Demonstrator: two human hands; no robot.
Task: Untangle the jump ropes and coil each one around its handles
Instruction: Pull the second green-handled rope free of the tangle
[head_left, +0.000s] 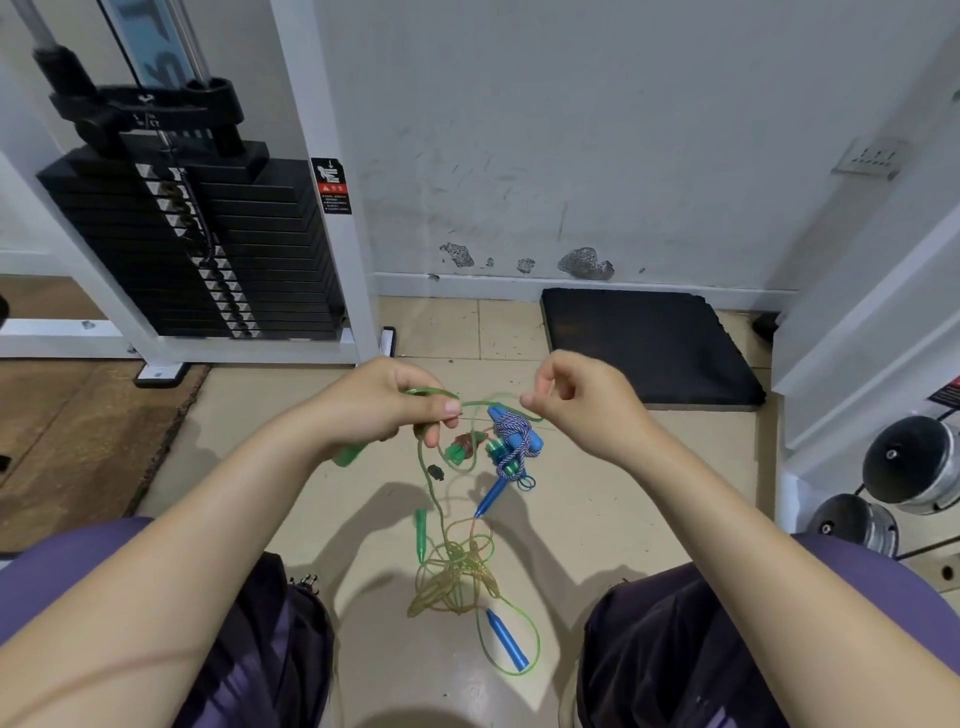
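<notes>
**Green cord lifted, tangle still on floor**

Gym corner: tiled floor (291, 415), scuffed white wall, weight stack (197, 249) at left, black mat (649, 348) against the wall, dumbbells (909, 467) at right. Seated, knees either side of the work.

Left hand (384, 405): fingers curled round a green cord (483, 402), thumb and forefinger pinching it; green handle (347, 456) poking out below the palm. Right hand (576, 400): fingers curled, forefinger and thumb seemingly pinching the same cord near its far end; exact contact too small to confirm. Cord spanning between both hands, fairly taut.

Just below the hands: blue-handled rope (511, 441), already wound round its handles in a speckled bundle. Beside it, a small green-and-brown clump (460, 447), make-up unclear. Lower down on the floor: knot (457, 571) of yellow-green and orange cords between the knees, a second green handle (421, 530) just left of it, loose blue handle (506, 642) below, another blue handle (491, 496) above.

Step judged: untangling, early to middle; one rope apparently coiled, the rest not yet.

Next move calls for: tracing the held cord down into the knot, feeding the handle back through loops rather than pulling hard. Risk: tightening the knot.
</notes>
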